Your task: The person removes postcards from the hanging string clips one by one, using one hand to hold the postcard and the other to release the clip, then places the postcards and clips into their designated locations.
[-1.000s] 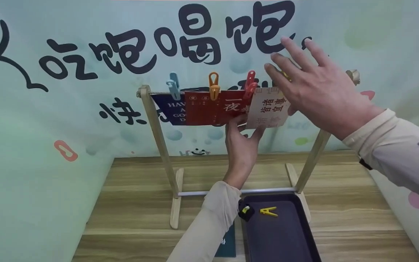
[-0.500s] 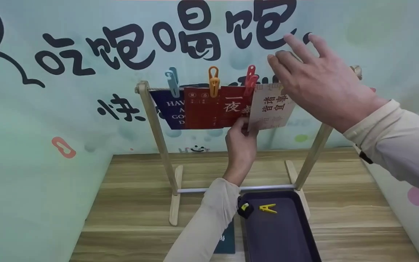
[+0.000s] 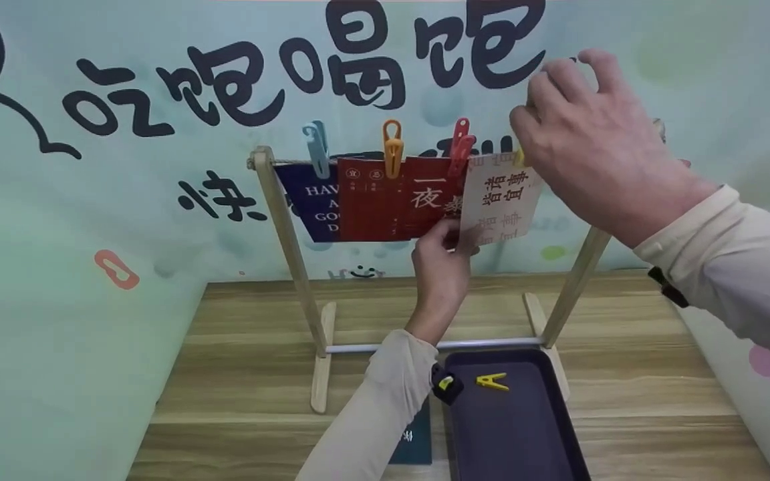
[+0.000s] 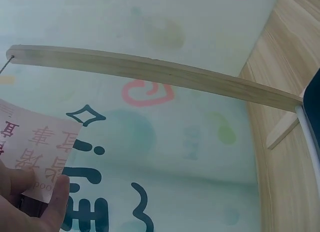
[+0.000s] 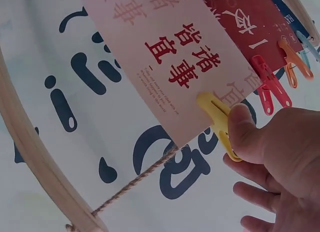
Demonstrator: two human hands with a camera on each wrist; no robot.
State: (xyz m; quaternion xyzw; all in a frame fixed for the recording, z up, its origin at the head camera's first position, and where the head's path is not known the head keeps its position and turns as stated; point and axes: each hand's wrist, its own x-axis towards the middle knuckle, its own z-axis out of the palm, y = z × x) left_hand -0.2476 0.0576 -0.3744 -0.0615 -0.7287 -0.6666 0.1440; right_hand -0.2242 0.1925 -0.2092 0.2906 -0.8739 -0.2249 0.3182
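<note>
A pale pink card (image 3: pixel 497 197) with red characters hangs at the right end of the row on the rope (image 5: pixel 135 181). My left hand (image 3: pixel 442 270) pinches its lower edge; in the left wrist view, fingers and thumb (image 4: pixel 56 202) meet at the card's corner. Up at the rope, my right hand (image 3: pixel 602 143) pinches the handles of a yellow clothespin (image 5: pixel 217 122), whose nose lies over the card's top edge. To the left hang a dark red card (image 3: pixel 428 194), a red card (image 3: pixel 370 204) and a navy card (image 3: pixel 308 204).
Red (image 3: pixel 461 148), orange (image 3: pixel 393 150) and light blue (image 3: pixel 318 148) clothespins stand along the rope. The wooden frame (image 3: pixel 289 260) rises from the table. A dark tray (image 3: pixel 512 434) with a yellow clothespin (image 3: pixel 492 381) lies in front, beside a dark green card (image 3: pixel 418 437).
My right hand's fingers have bent in from a more spread pose beside the yellow clothespin. My left hand has closed in on the pale card's lower edge. The head view has shifted slightly.
</note>
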